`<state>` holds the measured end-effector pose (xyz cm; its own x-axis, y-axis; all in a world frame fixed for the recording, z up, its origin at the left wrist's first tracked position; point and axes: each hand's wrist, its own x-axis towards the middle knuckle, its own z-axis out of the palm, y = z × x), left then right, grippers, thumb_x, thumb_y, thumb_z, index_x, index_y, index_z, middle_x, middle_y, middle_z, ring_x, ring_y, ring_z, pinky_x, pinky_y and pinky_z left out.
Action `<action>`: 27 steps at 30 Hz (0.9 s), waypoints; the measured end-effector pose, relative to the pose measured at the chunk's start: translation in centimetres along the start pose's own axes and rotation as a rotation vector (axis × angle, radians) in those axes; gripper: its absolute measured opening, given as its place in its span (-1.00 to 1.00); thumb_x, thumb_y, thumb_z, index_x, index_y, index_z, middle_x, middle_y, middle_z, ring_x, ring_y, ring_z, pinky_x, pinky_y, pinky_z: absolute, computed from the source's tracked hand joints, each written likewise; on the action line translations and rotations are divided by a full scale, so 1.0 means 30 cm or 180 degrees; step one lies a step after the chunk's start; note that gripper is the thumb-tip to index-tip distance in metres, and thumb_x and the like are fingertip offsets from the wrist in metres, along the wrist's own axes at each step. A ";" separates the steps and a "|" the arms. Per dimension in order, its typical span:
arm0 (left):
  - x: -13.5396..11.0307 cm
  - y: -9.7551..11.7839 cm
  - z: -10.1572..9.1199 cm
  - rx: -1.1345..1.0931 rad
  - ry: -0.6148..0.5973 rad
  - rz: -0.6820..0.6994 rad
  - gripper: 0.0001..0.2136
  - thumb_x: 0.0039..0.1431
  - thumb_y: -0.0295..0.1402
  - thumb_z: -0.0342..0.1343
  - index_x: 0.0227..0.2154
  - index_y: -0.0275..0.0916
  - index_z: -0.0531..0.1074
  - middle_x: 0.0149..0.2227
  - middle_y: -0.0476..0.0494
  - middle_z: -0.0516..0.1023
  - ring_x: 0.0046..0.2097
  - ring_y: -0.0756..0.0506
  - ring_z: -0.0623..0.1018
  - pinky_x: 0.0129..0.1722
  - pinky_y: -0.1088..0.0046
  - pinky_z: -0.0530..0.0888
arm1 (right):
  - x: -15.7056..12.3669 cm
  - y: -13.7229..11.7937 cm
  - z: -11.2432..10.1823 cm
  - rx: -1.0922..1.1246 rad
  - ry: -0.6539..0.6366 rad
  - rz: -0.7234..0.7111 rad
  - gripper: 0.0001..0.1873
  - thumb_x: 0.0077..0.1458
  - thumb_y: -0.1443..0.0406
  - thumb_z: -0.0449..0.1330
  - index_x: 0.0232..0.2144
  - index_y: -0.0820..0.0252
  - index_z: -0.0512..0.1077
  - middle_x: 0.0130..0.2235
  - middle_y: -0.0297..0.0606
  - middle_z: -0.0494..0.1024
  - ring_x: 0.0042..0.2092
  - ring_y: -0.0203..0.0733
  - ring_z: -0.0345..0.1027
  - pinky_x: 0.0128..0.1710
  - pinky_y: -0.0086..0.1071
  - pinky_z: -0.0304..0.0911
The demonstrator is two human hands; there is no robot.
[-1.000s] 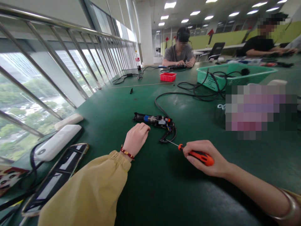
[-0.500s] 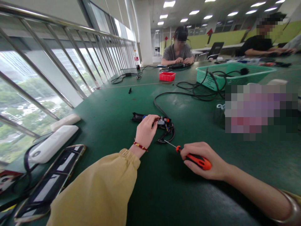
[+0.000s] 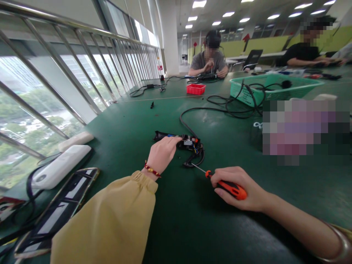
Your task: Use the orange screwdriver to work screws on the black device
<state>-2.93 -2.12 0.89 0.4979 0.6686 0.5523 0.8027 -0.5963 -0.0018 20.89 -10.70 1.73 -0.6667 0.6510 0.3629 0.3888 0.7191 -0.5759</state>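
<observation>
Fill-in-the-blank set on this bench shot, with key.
The right hand holds a black-and-____ screwdriver.
The left hand is at the device, on a ____ table.
The small box is ____.
In view, the bottle stands to the ____ of the box.
Missing: orange; green; red; left.

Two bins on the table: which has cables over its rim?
The green basket: black cables run over its rim. The red bin, smaller and left of it, has none there.
</observation>
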 end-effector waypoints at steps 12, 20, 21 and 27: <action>-0.050 0.033 -0.011 0.0455 -0.0872 0.0898 -0.78 0.13 -0.58 -0.08 -0.23 -0.26 0.40 -0.24 -0.14 0.44 -0.24 -0.06 0.42 -0.32 0.44 0.40 | 0.003 -0.006 0.002 -0.0042 -0.0034 0.0055 -0.94 0.04 0.32 0.05 -0.46 0.17 0.26 -0.48 -0.36 0.36 -0.48 -0.39 0.16 -0.41 -0.49 0.10; -0.024 0.033 0.004 -0.0011 -0.0350 0.0215 -0.89 0.16 -0.49 -0.08 -0.31 -0.28 0.34 -0.29 -0.12 0.41 -0.23 -0.05 0.40 -0.23 0.42 0.37 | 0.005 -0.005 0.005 -0.0049 0.0002 -0.0011 -0.94 0.04 0.33 0.06 -0.46 0.17 0.25 -0.49 -0.39 0.35 -0.49 -0.40 0.16 -0.42 -0.51 0.09; -0.012 0.039 0.009 -0.0073 -0.0246 0.0131 -0.89 0.17 -0.47 -0.08 -0.31 -0.28 0.34 -0.29 -0.12 0.41 -0.23 -0.06 0.39 -0.21 0.41 0.36 | 0.006 -0.005 0.006 -0.0052 0.0008 -0.0023 -0.94 0.04 0.33 0.06 -0.46 0.16 0.24 -0.49 -0.39 0.35 -0.49 -0.40 0.16 -0.42 -0.51 0.09; 0.073 0.082 0.054 -0.0243 0.0189 -0.0006 -0.90 0.17 -0.37 -0.02 -0.34 -0.22 0.39 -0.30 -0.08 0.41 -0.25 -0.06 0.38 -0.26 0.39 0.30 | 0.011 -0.002 0.004 -0.0049 -0.0033 0.0023 -0.95 0.03 0.33 0.06 -0.46 0.17 0.24 -0.48 -0.38 0.35 -0.48 -0.40 0.16 -0.42 -0.51 0.09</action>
<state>0.65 -1.40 0.74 0.4743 0.6436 0.6007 0.7752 -0.6287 0.0615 20.57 -10.57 1.81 -0.6705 0.6536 0.3511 0.4033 0.7182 -0.5670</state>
